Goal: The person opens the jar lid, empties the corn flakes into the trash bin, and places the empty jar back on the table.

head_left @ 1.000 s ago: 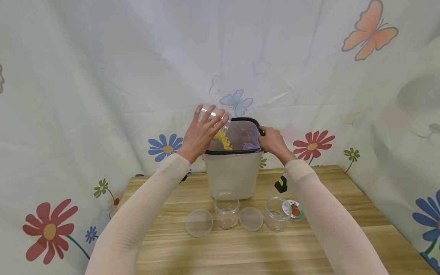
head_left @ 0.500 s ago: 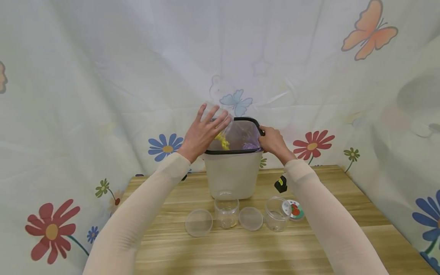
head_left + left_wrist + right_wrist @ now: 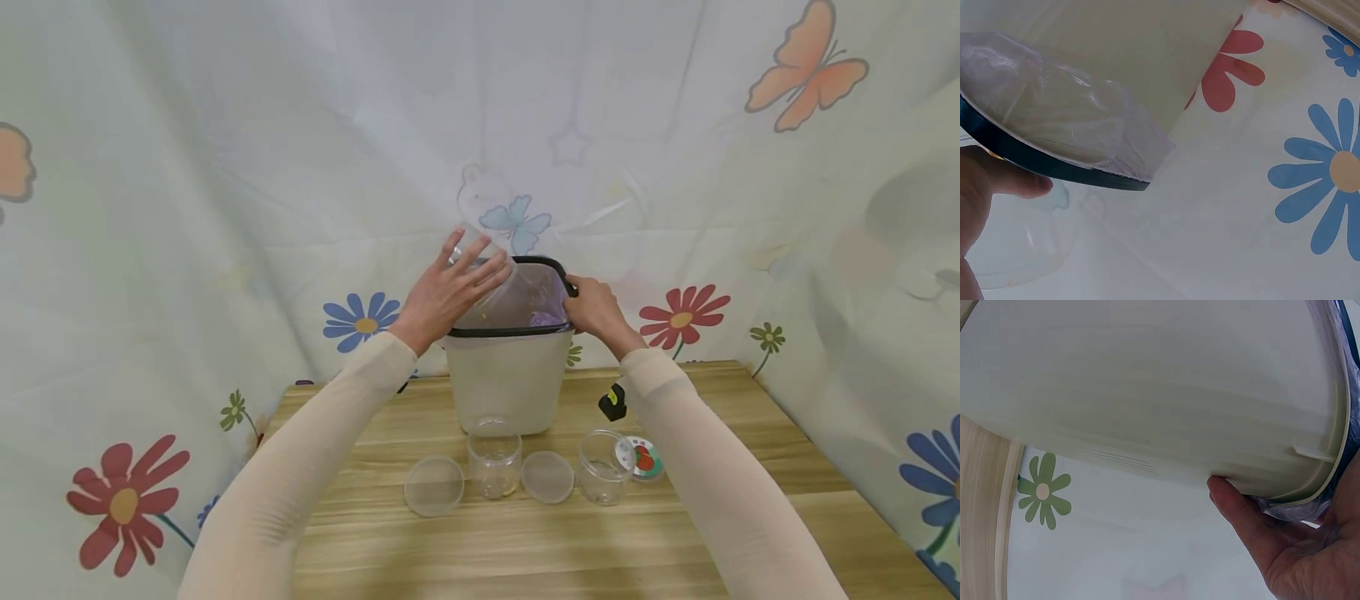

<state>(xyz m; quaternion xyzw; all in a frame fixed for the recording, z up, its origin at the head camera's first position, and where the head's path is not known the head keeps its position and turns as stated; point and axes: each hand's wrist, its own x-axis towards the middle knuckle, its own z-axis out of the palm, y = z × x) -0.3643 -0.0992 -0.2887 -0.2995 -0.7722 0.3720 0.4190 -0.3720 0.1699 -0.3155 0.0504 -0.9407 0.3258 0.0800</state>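
Note:
My left hand (image 3: 442, 298) holds a clear plastic jar (image 3: 1029, 244) tipped over the left side of a cream-coloured trash bin (image 3: 508, 383). Fingers spread across the jar's outside, and the left wrist view shows the thumb (image 3: 1022, 184) on it beside the bin's dark rim (image 3: 1054, 162). A few yellow specks show below the jar's mouth, inside the bin. Gripping the bin's right rim is my right hand (image 3: 596, 310), its thumb against the outer wall in the right wrist view. A thin purplish bag (image 3: 553, 292) lines the bin; its bottom is hidden.
On the wooden table (image 3: 525, 550), in front of the bin, stand two clear jars, one central (image 3: 495, 471) and one to the right (image 3: 602, 471). Two clear lids lie flat, a left lid (image 3: 434, 487) and a middle lid (image 3: 548, 477). Near the right sleeve are a tomato-pictured disc (image 3: 648, 460) and a black-and-yellow object (image 3: 613, 402).
The yellow pieces have poured out of the jar into the bin, and only specks show now. My left hand has shifted slightly right. The right hand stays on the rim.

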